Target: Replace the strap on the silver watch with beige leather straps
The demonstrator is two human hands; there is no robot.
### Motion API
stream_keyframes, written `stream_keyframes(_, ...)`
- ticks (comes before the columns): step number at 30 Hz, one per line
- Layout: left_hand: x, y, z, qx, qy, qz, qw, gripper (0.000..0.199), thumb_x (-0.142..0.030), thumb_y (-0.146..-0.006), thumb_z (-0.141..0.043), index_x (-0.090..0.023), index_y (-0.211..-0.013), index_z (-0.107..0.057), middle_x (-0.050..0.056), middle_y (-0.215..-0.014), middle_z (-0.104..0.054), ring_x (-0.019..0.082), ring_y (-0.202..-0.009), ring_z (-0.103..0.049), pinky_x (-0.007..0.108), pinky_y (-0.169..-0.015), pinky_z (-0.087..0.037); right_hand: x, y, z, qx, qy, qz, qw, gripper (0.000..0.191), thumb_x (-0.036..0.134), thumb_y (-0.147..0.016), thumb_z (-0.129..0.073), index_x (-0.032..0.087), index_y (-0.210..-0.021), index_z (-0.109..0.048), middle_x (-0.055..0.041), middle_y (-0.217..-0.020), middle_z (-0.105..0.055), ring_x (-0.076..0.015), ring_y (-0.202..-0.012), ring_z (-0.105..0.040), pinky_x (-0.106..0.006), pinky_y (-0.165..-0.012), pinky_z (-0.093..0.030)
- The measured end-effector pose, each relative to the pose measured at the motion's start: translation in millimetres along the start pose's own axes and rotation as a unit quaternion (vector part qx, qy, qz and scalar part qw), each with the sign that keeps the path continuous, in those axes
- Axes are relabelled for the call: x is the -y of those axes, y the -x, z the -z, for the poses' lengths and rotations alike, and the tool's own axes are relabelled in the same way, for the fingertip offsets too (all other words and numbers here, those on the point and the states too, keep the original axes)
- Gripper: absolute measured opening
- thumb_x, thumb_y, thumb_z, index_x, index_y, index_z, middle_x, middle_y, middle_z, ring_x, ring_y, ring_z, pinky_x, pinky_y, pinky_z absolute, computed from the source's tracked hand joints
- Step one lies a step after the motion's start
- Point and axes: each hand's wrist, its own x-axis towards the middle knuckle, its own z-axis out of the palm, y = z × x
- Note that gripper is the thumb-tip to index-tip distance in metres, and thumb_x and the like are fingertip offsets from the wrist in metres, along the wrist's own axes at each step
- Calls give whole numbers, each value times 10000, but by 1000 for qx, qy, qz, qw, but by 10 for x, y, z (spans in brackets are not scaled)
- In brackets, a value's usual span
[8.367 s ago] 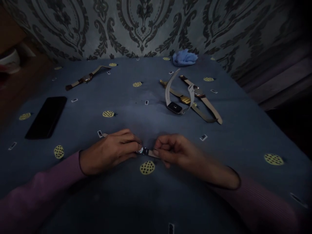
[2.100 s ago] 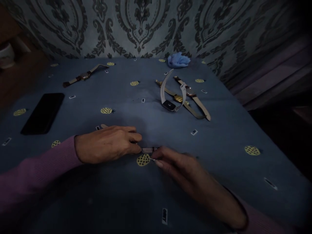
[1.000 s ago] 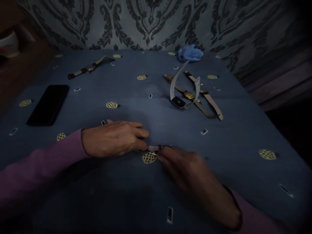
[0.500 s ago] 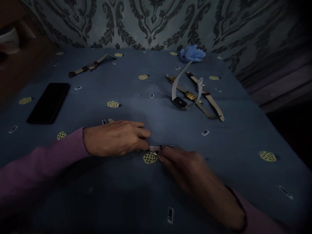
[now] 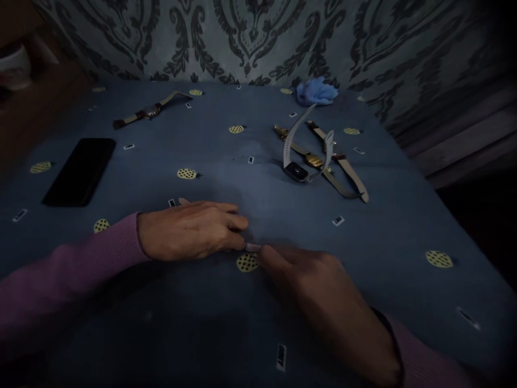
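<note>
My left hand rests palm down near the middle of the blue patterned cloth, its fingers curled over a watch. A light strap tip pokes out behind that hand. Between my hands a short piece of the strap shows. My right hand, somewhat blurred, pinches the strap's other end with thumb and fingers. Most of the watch is hidden under my hands.
A black phone lies at the left, with a watch behind it. At the right are a smartwatch, a gold watch and a strap watch. A blue crumpled cloth sits near the wall.
My right hand's fingers have closed further over the strap and shifted slightly left, covering the metal parts seen before. My left hand has hardly moved.
</note>
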Motion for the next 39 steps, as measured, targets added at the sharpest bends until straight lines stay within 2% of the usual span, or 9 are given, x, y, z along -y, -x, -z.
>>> stream_keyframes(2,-2,1,-1,1,-4,5,1000,252,-24,-910,-445,-118,-819,-660,33,-794,-581,142,-729,-488,255,-690,-412,28,-22,-22,-60,57,17,996,207,-8,-755,-537,192,-706,-541,0,-670,-583,-140,-534,-533,-246,-442,-341)
stream_keyframes(4,2,5,-9,-3,-8,2,1000,254,-20,-905,-447,-123,-812,-659,33,-794,-579,144,-721,-482,255,-674,-407,37,-38,-74,-101,98,17,990,214,-15,-741,-528,195,-706,-551,-36,-759,-588,-183,-656,-569,-272,-518,-418)
stream_keyframes(6,7,9,-18,-4,-13,-2,1000,255,-14,-900,-448,-138,-815,-654,28,-806,-579,146,-721,-480,256,-667,-403,29,-42,-138,-109,98,9,989,188,17,-754,-531,202,-761,-564,-79,-907,-595,-244,-826,-579,-368,-677,-488)
stream_keyframes(9,4,13,-22,7,-21,4,1000,250,-21,-905,-447,-144,-833,-651,26,-817,-573,150,-733,-479,254,-664,-399,3,-29,-207,-70,58,-24,996,206,29,-769,-507,217,-837,-558,-105,-1041,-560,-278,-936,-558,-363,-661,-499)
stream_keyframes(12,-9,15,-19,14,-18,14,1000,255,-16,-912,-434,-120,-851,-658,31,-821,-567,145,-719,-464,261,-690,-407,-34,-22,-224,-56,0,-27,998,189,47,-796,-490,223,-839,-543,-98,-1047,-545,-265,-903,-553,-338,-607,-489)
stream_keyframes(19,3,29,-45,6,-22,13,1000,267,-12,-904,-436,-146,-829,-654,24,-818,-562,148,-743,-476,246,-641,-399,-161,-75,-190,-115,-150,55,980,187,92,-896,-404,206,-771,-484,-64,-855,-545,-183,-761,-533,-327,-661,-502)
stream_keyframes(23,14,30,-49,-1,-31,8,999,270,-30,-913,-428,-156,-837,-655,22,-820,-565,142,-729,-478,251,-684,-420,-187,-78,-178,-125,-168,73,975,160,109,-899,-412,195,-787,-489,-75,-861,-560,-188,-766,-550,-336,-646,-496)
stream_keyframes(28,14,20,-42,1,-35,-1,999,279,-30,-919,-415,-147,-847,-658,17,-797,-555,130,-681,-475,275,-787,-431,-170,-67,-167,-115,-180,56,975,184,105,-911,-408,184,-774,-503,-73,-891,-555,-178,-796,-542,-340,-674,-505)
stream_keyframes(39,-4,21,-32,10,-20,18,1000,274,-39,-924,-424,-124,-838,-670,28,-808,-562,140,-706,-465,261,-703,-417,-139,-85,-187,-124,-189,50,973,206,93,-907,-413,194,-753,-506,-52,-835,-548,-172,-769,-536,-323,-676,-491)
